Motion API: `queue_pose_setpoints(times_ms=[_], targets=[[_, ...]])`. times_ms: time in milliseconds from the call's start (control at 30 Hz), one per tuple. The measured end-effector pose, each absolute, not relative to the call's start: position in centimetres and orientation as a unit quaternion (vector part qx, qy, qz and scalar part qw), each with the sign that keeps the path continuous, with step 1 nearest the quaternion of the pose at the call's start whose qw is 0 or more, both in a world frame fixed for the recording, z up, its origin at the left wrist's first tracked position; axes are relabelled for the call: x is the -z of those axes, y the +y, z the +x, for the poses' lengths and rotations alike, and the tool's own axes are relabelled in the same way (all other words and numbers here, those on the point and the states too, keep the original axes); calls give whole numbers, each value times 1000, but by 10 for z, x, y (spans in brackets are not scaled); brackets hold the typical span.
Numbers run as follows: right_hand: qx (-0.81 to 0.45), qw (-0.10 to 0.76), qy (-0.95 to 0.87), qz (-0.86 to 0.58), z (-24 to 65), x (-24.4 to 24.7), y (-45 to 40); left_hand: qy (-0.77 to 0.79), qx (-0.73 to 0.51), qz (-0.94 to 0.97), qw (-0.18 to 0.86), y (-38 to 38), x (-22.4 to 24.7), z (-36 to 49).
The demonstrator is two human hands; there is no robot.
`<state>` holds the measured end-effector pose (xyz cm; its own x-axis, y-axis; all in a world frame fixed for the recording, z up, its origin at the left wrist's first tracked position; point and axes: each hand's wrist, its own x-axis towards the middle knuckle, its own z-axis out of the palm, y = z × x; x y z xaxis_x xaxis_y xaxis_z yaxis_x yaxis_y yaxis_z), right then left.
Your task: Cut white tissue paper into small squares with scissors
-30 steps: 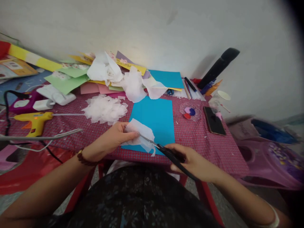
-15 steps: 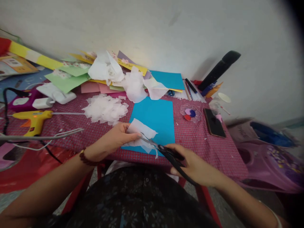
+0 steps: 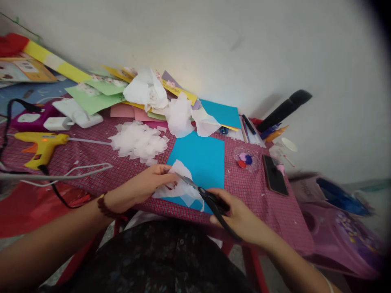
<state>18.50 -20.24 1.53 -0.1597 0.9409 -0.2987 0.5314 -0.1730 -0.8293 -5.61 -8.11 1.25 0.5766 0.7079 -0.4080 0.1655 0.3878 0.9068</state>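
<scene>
Between the thumb and fingers of my left hand [image 3: 152,182] is a piece of thin white paper [image 3: 181,169]. My right hand [image 3: 236,211] grips black-handled scissors [image 3: 210,200], whose blades point left and reach the paper close to my left thumb. Beneath both hands lies a blue sheet of card [image 3: 201,156], with white paper scraps [image 3: 185,193] on its near part. One thin strip hangs near the scissors' pivot. A heap of cut white paper pieces [image 3: 139,140] rests left of the blue card.
A yellow glue gun [image 3: 42,144] with a stick in it lies at the left, near a purple power strip [image 3: 29,118] and cables. Coloured cards [image 3: 94,101] and crumpled white paper [image 3: 145,87] line the wall. To the right are a small clear dish [image 3: 246,158] and a phone [image 3: 275,175].
The white paper in my left hand has turned and now shows a smaller, more upright piece at the blades. The whole view has tilted slightly, and both hands stay near the card's front edge.
</scene>
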Motion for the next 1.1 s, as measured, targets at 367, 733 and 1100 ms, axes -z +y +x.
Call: queue_pose_setpoints(times_ms=[367, 733, 1100], targets=[[-435, 201, -631, -610, 180, -21, -193, 428, -195, 535, 702, -80, -19, -61], [-423, 232, -637, -601, 188, -32, -182, 368, -154, 563, 723, -58, -32, -47], [-457, 225, -602, -615, 194, -17, -173, 313, -84, 588, 741, -55, 7, -55]])
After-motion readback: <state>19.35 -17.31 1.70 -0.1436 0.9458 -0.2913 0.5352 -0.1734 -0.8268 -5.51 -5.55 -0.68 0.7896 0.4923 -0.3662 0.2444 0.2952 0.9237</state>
